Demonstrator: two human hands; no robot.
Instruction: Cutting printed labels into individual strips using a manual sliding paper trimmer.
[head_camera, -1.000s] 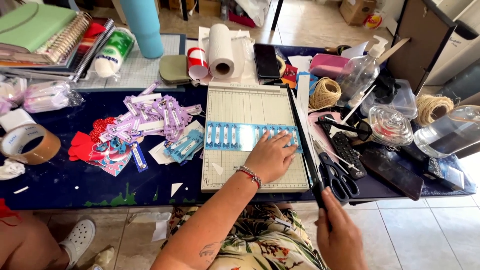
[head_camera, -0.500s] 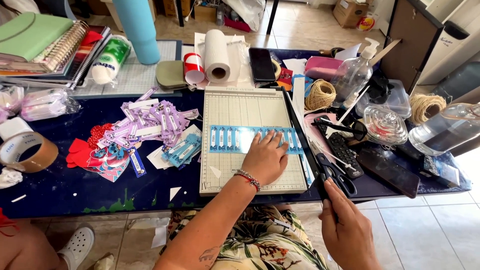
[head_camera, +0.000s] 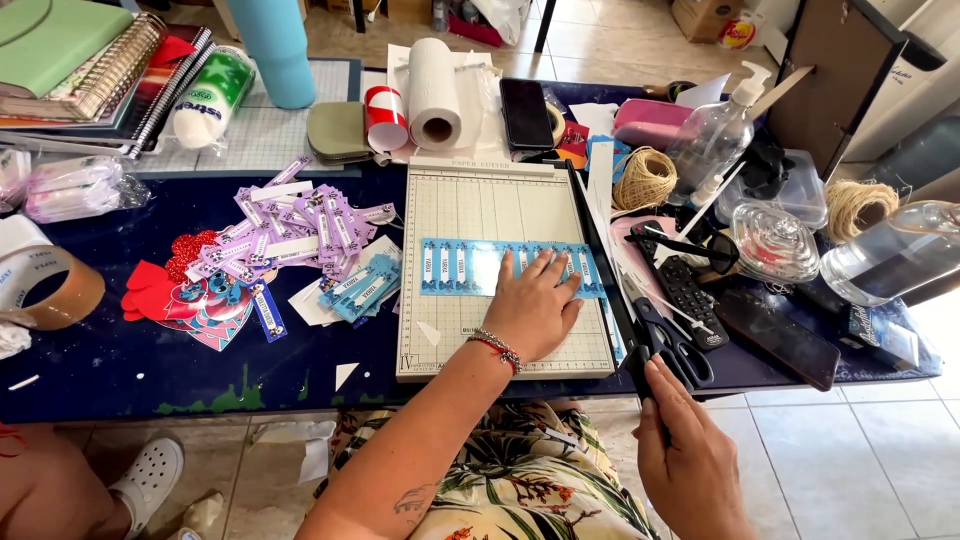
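A grey gridded paper cutter (head_camera: 478, 205) lies on the dark blue table. Across it runs a blue strip of printed labels (head_camera: 463, 267). My left hand (head_camera: 536, 305) presses flat on the strip's right part, fingers spread, a beaded bracelet on the wrist. My right hand (head_camera: 690, 455) is below the table's front edge, closed around the black handle end of the cutter's blade arm (head_camera: 605, 262), which runs along the board's right side.
Cut purple and blue labels (head_camera: 300, 230) are piled left of the cutter, beside red glitter hearts (head_camera: 165, 280). Black scissors (head_camera: 672, 340), a remote, a phone, twine balls, a paper towel roll (head_camera: 437, 105), tape (head_camera: 45, 290) and notebooks crowd the table.
My left hand stays on the label strip. My right hand has shifted a little lower along the blade arm's handle. The view has barely moved.
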